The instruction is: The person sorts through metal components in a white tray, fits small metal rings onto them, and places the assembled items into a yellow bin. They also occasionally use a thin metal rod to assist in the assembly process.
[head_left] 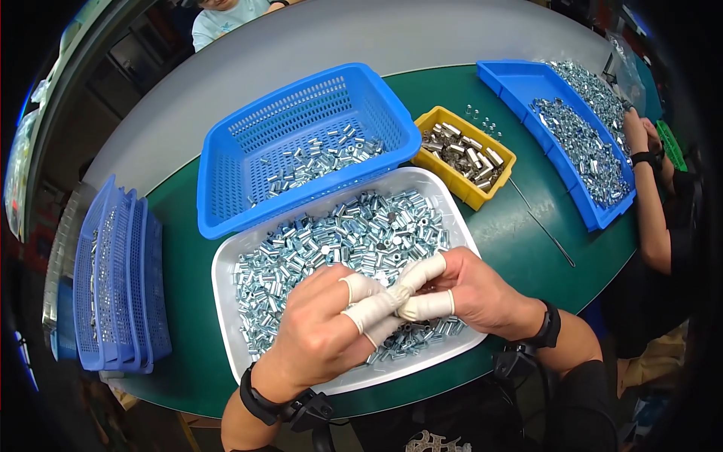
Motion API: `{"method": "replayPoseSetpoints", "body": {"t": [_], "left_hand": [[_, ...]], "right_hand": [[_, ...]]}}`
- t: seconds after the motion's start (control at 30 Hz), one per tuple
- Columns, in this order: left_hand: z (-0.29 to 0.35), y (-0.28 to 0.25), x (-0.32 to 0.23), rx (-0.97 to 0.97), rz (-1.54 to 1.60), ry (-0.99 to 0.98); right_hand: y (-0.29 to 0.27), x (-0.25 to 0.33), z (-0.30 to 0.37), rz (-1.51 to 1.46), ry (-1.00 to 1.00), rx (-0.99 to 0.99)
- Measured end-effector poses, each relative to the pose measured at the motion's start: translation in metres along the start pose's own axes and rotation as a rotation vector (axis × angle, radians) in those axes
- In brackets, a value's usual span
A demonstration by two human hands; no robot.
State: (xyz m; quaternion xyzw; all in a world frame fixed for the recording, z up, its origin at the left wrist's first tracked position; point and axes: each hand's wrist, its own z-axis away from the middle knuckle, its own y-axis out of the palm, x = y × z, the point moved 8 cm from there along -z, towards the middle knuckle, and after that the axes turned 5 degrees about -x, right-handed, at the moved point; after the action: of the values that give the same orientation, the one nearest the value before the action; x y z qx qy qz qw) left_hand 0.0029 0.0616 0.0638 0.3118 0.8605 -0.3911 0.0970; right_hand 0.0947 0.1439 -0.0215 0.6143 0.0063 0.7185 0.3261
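Note:
My left hand [320, 324] and my right hand [482, 292] meet fingertip to fingertip above a white tray [220, 290]. Pale finger cots cover the thumbs and several fingers. Both hands are closed in a pinch, and whatever lies between the fingertips is hidden. Beneath them the tray holds a heap of small, shiny metal sleeves [361, 230]. Just behind it, a blue perforated basket [207, 184] contains a looser scatter of similar sleeves [335, 154].
A yellow bin [473, 197] of larger metal cylinders stands right of the basket, near a thin metal rod [553, 239]. Farther right, another person's hand [636, 129] works at a blue tray [512, 87] of metal parts. Stacked blue baskets [154, 301] stand left. Someone [218, 26] sits opposite.

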Motion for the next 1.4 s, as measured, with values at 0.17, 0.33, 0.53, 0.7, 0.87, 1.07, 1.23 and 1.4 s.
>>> {"method": "replayPoseSetpoints", "body": {"t": [0.17, 0.33, 0.53, 0.7, 0.87, 1.07, 1.23, 1.4], "left_hand": [[0.004, 0.002, -0.006, 0.044, 0.014, 0.056], [-0.004, -0.002, -0.001, 0.085, 0.037, -0.093], [0.005, -0.013, 0.047, 0.08, -0.152, -0.287], [0.024, -0.014, 0.076, 0.203, -0.47, -0.519], [0.023, -0.012, 0.079, 0.219, -0.448, -0.581], [0.028, -0.011, 0.078, 0.194, -0.457, -0.583], [0.029, -0.008, 0.078, 0.198, -0.45, -0.571], [0.03, -0.014, 0.074, 0.187, -0.457, -0.571]], "right_hand": [[0.002, 0.001, 0.006, 0.069, -0.106, 0.038], [0.005, 0.018, 0.012, 0.341, -0.358, -0.034], [0.023, 0.023, 0.025, 0.722, -0.583, 0.012], [0.031, 0.001, 0.023, 0.635, -0.385, 0.175], [0.039, -0.007, 0.02, 0.719, -0.355, 0.271], [0.035, -0.011, 0.019, 0.652, -0.321, 0.229], [0.033, -0.013, 0.02, 0.644, -0.301, 0.236], [0.038, -0.013, 0.022, 0.668, -0.295, 0.264]]}}
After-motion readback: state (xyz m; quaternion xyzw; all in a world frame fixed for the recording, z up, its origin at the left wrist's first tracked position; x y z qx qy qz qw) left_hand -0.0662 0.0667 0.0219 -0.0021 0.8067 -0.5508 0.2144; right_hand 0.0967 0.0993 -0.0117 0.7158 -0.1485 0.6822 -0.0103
